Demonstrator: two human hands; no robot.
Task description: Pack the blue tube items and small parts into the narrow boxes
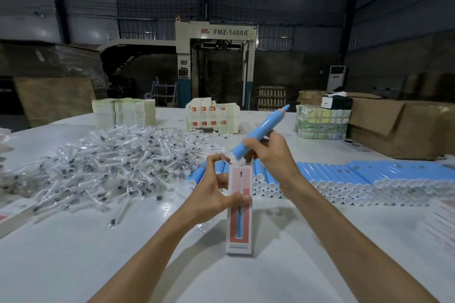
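A person's left hand grips an upright narrow box on the white table; the right hand holds a blue tube tilted, its lower end at the box's open top; insertion appears underway; next, straighten the tube and slide it down.

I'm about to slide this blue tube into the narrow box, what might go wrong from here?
The blue tube in the right hand is tilted while the narrow box stands upright, so its white end may snag and crumple the top flap. The left hand grips the box only around mid-height; an angled push could tip or buckle it. Just behind lie stacked blue tubes; a slip might scatter them.
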